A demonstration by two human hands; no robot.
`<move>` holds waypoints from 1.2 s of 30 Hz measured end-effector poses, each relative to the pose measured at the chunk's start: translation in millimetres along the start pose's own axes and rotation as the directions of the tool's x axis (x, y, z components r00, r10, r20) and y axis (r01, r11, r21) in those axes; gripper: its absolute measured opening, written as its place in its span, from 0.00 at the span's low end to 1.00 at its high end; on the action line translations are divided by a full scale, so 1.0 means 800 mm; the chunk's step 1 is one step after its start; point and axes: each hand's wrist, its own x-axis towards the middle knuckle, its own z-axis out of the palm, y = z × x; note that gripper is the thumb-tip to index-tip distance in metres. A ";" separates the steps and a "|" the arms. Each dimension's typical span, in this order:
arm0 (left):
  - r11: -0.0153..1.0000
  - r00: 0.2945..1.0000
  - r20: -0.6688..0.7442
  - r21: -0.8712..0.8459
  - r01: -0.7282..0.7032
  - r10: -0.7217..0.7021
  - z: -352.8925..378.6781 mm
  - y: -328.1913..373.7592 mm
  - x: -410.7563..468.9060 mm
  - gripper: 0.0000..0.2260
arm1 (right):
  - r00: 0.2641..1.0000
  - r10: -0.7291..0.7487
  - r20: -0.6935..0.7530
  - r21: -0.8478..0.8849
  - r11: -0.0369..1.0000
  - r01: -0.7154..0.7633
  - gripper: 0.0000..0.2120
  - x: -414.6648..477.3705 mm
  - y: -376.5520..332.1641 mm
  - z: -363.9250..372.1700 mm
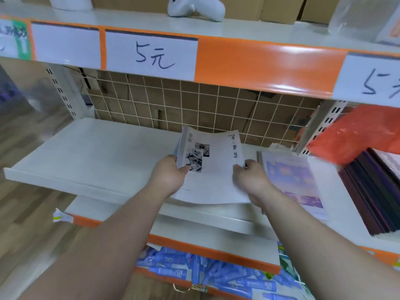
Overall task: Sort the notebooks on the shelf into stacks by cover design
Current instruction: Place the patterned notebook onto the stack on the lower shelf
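Left of my left fingers runs a long bare stretch of the shelf (86, 152), and I judge that is where a new stack could go. My left hand (170, 173) grips the left edge of the white notebook (216, 176), thumb on the cover beside the grey photo print and the other fingers hidden beneath. From its thick left edge it may be several copies, though I cannot be sure. The notebook spans the gap between my two sets of fingers. Its long axis runs away from me toward the wire grid (194, 105), and the far end curls upward off the shelf. My right hand (252, 177) pinches the right edge, fingers curled over it.

Just beyond the right fingers, almost touching them, lies a lilac notebook (292, 180) flat on the shelf, and well past that a dark stack (372, 191). The white one matches neither — so the move, as I read it, goes leftward, led by the left hand, which is nearer the bare space.
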 end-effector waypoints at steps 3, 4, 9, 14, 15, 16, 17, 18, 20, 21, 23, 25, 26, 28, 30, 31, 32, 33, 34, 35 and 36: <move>0.995 0.999 -0.031 0.097 -0.019 0.022 -0.002 -0.003 0.015 0.11 | 1.000 0.008 -0.004 -0.057 0.998 -0.008 0.06 0.011 -0.003 0.011; 0.993 0.999 -0.035 0.111 -0.027 0.031 -0.003 -0.004 0.020 0.11 | 1.000 0.006 -0.014 -0.083 0.997 -0.007 0.07 0.015 -0.004 0.013; 0.984 0.996 -0.045 0.164 -0.071 0.079 -0.005 -0.009 0.042 0.11 | 1.000 -0.002 -0.022 -0.222 0.975 -0.003 0.10 0.029 -0.005 0.023; 0.955 0.994 -0.020 0.281 -0.099 0.109 0.001 -0.022 0.050 0.13 | 0.999 -0.036 -0.021 -0.429 0.903 0.023 0.13 0.029 -0.004 0.030; 0.942 0.992 -0.020 0.317 -0.109 0.121 0.002 -0.024 0.052 0.14 | 0.999 -0.043 -0.022 -0.452 0.892 0.028 0.14 0.028 -0.004 0.030; 0.931 0.991 -0.023 0.347 -0.116 0.133 0.002 -0.025 0.052 0.14 | 0.998 -0.052 -0.024 -0.474 0.880 0.035 0.15 0.027 -0.004 0.030; 0.923 0.990 -0.025 0.365 -0.119 0.137 0.003 -0.026 0.053 0.15 | 0.998 -0.063 -0.027 -0.496 0.867 0.041 0.15 0.027 -0.004 0.029; 0.919 0.990 -0.027 0.378 -0.115 0.136 0.003 -0.026 0.052 0.15 | 0.997 -0.072 -0.029 -0.514 0.856 0.047 0.16 0.026 -0.004 0.029; 0.911 0.992 -0.028 0.399 -0.104 0.126 0.003 -0.027 0.053 0.16 | 0.996 -0.089 -0.032 -0.546 0.836 0.057 0.17 0.025 -0.003 0.028; 0.907 0.992 -0.027 0.408 -0.102 0.124 0.003 -0.029 0.053 0.17 | 0.995 -0.097 -0.032 -0.562 0.825 0.063 0.17 0.025 -0.002 0.028; 0.903 0.991 -0.021 0.415 -0.111 0.132 0.004 -0.033 0.055 0.18 | 0.993 -0.117 -0.031 -0.588 0.805 0.077 0.17 0.023 0.000 0.029; 0.901 0.989 -0.012 0.416 -0.127 0.145 0.004 -0.036 0.057 0.18 | 0.990 -0.135 -0.038 -0.609 0.789 0.085 0.18 0.021 0.000 0.029; 0.902 0.989 -0.011 0.412 -0.129 0.147 0.004 -0.037 0.058 0.18 | 0.989 -0.143 -0.039 -0.621 0.779 0.088 0.18 0.021 0.000 0.029; 0.911 0.991 -0.009 0.394 -0.121 0.136 0.003 -0.039 0.061 0.18 | 0.986 -0.164 -0.040 -0.647 0.756 0.099 0.20 0.020 0.001 0.031; 0.913 0.990 -0.018 0.390 -0.121 0.139 0.004 -0.041 0.061 0.19 | 0.983 -0.177 -0.039 -0.672 0.733 0.105 0.21 0.019 0.003 0.033; 0.910 0.989 -0.029 0.396 -0.124 0.148 0.005 -0.043 0.061 0.19 | 0.983 -0.178 -0.041 -0.680 0.726 0.103 0.21 0.018 0.005 0.033; 0.909 0.987 -0.045 0.397 -0.126 0.156 0.007 -0.045 0.060 0.19 | 0.984 -0.174 -0.043 -0.681 0.726 0.098 0.22 0.017 0.007 0.034; 0.917 0.986 -0.061 0.381 -0.120 0.154 0.008 -0.047 0.059 0.19 | 0.985 -0.168 -0.045 -0.679 0.728 0.093 0.22 0.016 0.007 0.034; 0.930 0.987 -0.070 0.351 -0.108 0.141 0.009 -0.048 0.058 0.18 | 0.985 -0.164 -0.044 -0.677 0.730 0.091 0.22 0.015 0.008 0.034; 0.945 0.990 -0.069 0.313 -0.095 0.122 0.010 -0.050 0.059 0.18 | 0.986 -0.162 -0.042 -0.678 0.729 0.091 0.22 0.015 0.008 0.034; 0.957 0.993 -0.062 0.280 -0.082 0.104 0.010 -0.051 0.060 0.18 | 0.986 -0.160 -0.040 -0.680 0.727 0.091 0.22 0.015 0.007 0.035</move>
